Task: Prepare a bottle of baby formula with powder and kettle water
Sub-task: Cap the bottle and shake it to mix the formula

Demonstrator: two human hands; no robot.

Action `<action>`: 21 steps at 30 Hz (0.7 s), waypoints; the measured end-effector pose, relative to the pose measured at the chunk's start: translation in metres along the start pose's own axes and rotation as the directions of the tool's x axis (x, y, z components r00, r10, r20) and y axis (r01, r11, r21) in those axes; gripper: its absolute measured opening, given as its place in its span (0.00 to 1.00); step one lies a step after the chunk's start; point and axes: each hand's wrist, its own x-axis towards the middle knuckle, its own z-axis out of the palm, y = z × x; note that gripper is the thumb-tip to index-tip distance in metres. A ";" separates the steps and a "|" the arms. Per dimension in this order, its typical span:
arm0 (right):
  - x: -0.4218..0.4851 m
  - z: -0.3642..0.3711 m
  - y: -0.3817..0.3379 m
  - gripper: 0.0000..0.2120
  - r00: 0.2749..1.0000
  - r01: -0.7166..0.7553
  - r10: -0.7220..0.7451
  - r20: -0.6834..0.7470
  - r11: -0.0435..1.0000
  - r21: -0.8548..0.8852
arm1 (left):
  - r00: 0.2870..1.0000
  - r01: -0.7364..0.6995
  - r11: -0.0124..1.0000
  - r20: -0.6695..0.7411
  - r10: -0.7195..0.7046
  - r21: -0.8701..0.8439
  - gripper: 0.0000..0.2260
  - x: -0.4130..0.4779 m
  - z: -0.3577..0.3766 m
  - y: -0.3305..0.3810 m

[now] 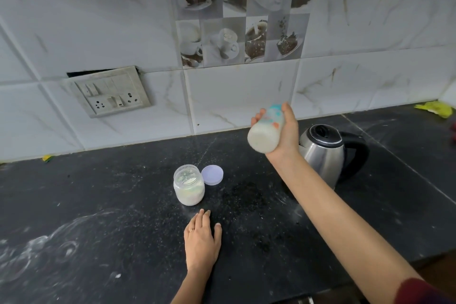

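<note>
Presently the right hand grips the milky bottle, tilted just left of the kettle, the left hand lying flat and empty; advise firm shaking, checked leak-tight, clear of the kettle.

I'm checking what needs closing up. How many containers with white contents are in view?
2: the baby bottle held tilted in the right hand above the counter, and the open jar on the counter beside its lid.
</note>
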 end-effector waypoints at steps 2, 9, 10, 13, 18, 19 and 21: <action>-0.004 -0.004 0.008 0.30 0.998 -0.052 0.053 0.018 0.996 -0.076 | 1.000 -0.007 1.000 -0.002 0.007 0.001 0.21 0.001 -0.001 0.000; 0.007 -0.004 -0.007 0.21 1.000 -0.002 0.002 -0.006 1.000 0.013 | 1.000 -0.016 1.000 -0.020 0.017 0.015 0.19 0.002 0.003 -0.003; 0.004 -0.007 -0.004 0.23 0.999 -0.035 0.035 0.017 0.999 -0.022 | 1.000 -0.015 1.000 -0.018 0.015 0.016 0.20 0.002 0.003 -0.002; 0.006 -0.005 -0.005 0.23 0.999 -0.016 0.017 0.034 0.999 -0.033 | 1.000 0.000 1.000 -0.002 0.000 0.012 0.20 0.002 0.003 -0.002; 0.005 -0.006 -0.005 0.18 0.998 -0.044 0.045 0.040 0.999 -0.021 | 1.000 0.010 1.000 0.009 -0.010 0.000 0.20 0.002 0.002 -0.001; 0.001 -0.008 -0.002 0.16 0.996 -0.060 0.064 0.066 0.996 -0.060 | 1.000 0.007 1.000 0.007 -0.007 0.001 0.20 0.002 0.002 -0.001; 0.003 -0.005 -0.002 0.15 0.997 -0.037 0.041 0.072 0.997 -0.061 | 1.000 0.007 1.000 0.006 -0.007 0.006 0.20 0.003 0.002 -0.001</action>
